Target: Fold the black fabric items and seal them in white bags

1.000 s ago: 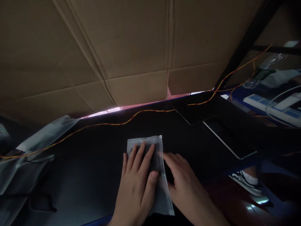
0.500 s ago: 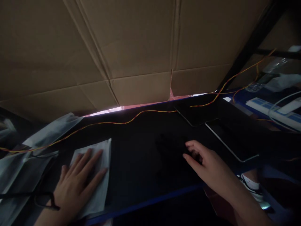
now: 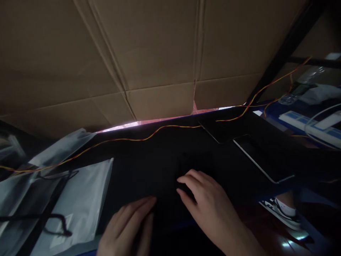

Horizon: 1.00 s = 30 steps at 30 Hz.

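My right hand (image 3: 205,202) is over the black table surface (image 3: 149,160), fingers curved and thumb apart, with nothing visible between them. Just beyond it lies a black, crumpled-looking shape (image 3: 195,160), too dark to make out. Low in the view is my left hand (image 3: 128,224), slightly blurred; its fingers stretch toward the right hand, and it appears to hold nothing. To its left lies a translucent white zip pouch (image 3: 82,202) with a small pale label. A dark strap or cord (image 3: 57,217) crosses in front of the pouches at the left.
Two flat dark tablet-like devices, one silver-edged (image 3: 262,156) and one black (image 3: 218,131), lie at right. A red-yellow twisted wire (image 3: 128,139) runs along the back before a cardboard wall (image 3: 160,53). More pouches (image 3: 61,145) lie left; a power strip (image 3: 306,122) sits far right.
My left hand has lifted off the white pouch and moved right and toward me; the pouch has shifted left. My right hand has moved left across the black surface.
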Available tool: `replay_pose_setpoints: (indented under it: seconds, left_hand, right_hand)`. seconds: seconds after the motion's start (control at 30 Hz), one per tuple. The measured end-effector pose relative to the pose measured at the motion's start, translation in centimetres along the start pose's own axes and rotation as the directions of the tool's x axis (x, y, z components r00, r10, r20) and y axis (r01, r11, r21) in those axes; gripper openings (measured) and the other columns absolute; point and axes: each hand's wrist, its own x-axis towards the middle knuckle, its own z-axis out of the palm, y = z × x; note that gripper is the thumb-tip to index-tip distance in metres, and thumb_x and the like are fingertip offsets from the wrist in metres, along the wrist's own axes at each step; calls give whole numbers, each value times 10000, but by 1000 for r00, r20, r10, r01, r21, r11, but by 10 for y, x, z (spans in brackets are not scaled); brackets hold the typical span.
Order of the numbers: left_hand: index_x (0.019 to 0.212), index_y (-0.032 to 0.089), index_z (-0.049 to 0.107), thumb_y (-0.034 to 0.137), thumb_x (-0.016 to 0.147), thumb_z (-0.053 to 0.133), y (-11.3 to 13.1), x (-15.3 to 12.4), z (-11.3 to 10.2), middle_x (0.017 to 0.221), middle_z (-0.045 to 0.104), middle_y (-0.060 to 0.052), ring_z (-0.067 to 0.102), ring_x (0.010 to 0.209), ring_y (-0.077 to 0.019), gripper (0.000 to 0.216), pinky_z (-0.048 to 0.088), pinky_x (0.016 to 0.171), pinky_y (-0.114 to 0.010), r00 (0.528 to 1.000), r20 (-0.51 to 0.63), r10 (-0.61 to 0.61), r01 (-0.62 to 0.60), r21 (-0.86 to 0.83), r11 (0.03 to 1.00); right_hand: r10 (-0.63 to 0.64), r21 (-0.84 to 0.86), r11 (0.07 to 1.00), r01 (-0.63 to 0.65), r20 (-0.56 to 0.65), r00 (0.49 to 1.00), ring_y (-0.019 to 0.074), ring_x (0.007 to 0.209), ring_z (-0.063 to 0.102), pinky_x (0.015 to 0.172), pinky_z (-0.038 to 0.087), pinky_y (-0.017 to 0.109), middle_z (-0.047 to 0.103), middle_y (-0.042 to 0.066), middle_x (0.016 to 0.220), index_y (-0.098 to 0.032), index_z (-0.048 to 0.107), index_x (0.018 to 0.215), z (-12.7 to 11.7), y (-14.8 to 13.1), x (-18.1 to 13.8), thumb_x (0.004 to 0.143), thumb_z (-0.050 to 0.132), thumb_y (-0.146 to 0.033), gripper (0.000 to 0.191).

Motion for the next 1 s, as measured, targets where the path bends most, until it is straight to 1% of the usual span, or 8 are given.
replay_pose_setpoints:
  seconds: [0.17,0.3,0.4,0.5,0.6,0.77,0.87,1.0]
  left_hand:
    - [1602,262,492,367,1045,632,26,21,21,1481,703,-94,721,1283,-280,584,636,980,-407,994,101,-36,38,-14,999]
    - [1378,336,681,263,1057,603,16,20,24,1290,754,-39,732,1106,-266,338,585,853,-416,990,142,-25,18,53,998]
    - [1205,316,733,238,1050,606,-1,11,16,1134,757,-19,706,992,-242,215,532,833,-407,989,146,-7,-3,68,998]
    - [1146,313,735,286,1013,658,-17,-4,1,1028,741,-8,669,946,-239,156,492,859,-417,985,168,33,-45,64,997]
    - [1118,333,750,402,1013,637,-24,-12,-13,1108,719,-36,636,1027,-277,169,477,881,-437,983,177,39,-46,38,998]
    - [1197,330,722,308,1074,539,-17,10,-12,1250,704,-32,640,1142,-259,221,497,948,-429,988,150,-35,38,-16,999]
    - [1201,362,729,275,1068,575,-15,23,-4,1145,733,1,669,1040,-239,222,504,895,-420,974,224,-38,30,40,999]
    - [1138,394,776,340,988,666,-15,19,-2,1255,723,-30,640,1122,-327,193,479,876,-480,980,193,-57,16,208,978]
  right_hand:
    - [143,540,830,-139,35,989,205,1019,762,900,631,314,782,9,1094,-310,762,1123,-22,1,5,1027,717,-340,110]
    - [393,715,641,-277,4,919,220,902,776,764,631,300,792,32,989,-279,751,1129,-44,40,-7,977,772,-507,275]
    - [547,614,712,-340,-182,817,283,988,788,797,642,362,804,76,1069,-266,751,1158,-58,84,-23,902,802,-571,401]
    - [511,336,856,-392,-447,734,303,1038,770,832,638,408,785,83,1143,-275,739,1124,-68,108,-38,909,744,-554,353]
    - [321,114,944,-310,-539,779,269,984,749,840,624,416,755,62,1126,-299,721,1138,-67,98,-39,1000,660,-497,249]
    - [-103,-184,980,78,-130,986,279,1247,680,1048,563,498,730,50,1319,-337,748,1235,-51,67,-10,1098,575,-307,223]
    - [-123,-270,952,146,101,987,254,1112,744,973,589,494,784,26,1210,-319,751,1235,-47,66,3,1115,493,-201,309]
    - [-105,-318,934,162,189,976,238,967,800,865,624,435,810,40,1177,-292,787,1204,-48,66,10,1096,493,-160,340]
